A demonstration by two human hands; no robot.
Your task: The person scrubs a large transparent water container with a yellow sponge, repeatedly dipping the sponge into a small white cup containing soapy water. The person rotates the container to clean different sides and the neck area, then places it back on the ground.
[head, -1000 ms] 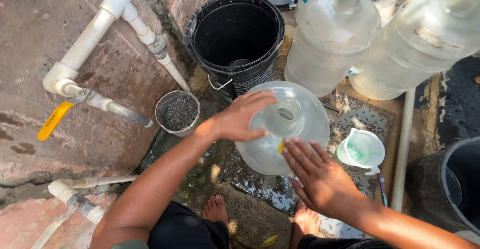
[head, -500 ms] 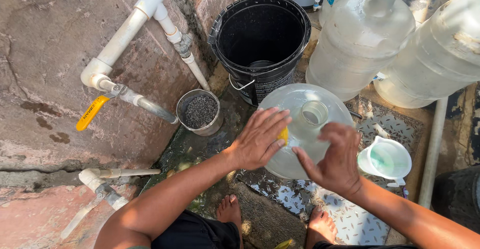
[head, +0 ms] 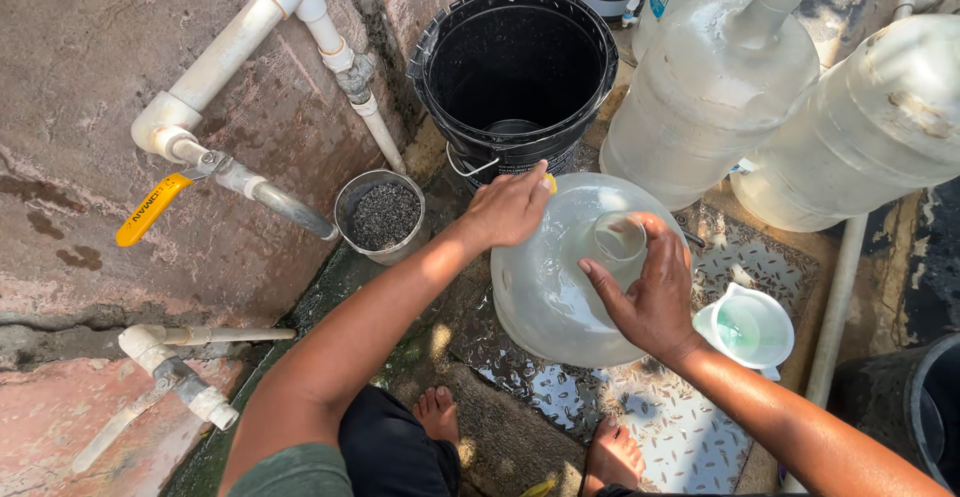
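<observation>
Clear water jug point(head: 560, 287): upright on wet metal plate point(head: 650, 427), unmoved | 1 black bucket point(head: 515, 67) behind | left hand point(head: 510, 207): flat on jug shoulder | right hand point(head: 650, 297): had shifted onto jug neck, fingers curled round it | white cup point(head: 748, 329) beside.

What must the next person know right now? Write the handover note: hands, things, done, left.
Left hand: flat on the jug shoulder, far side, a yellow bit under the fingers.
Right hand: wrapped around the jug neck.
Jug stands upright on the wet metal plate, open, no cap visible.
Black bucket behind it, small white pitcher to its right, tap to its left.
Done: jug held steady.
Left: water level unclear; jug uncapped.
</observation>
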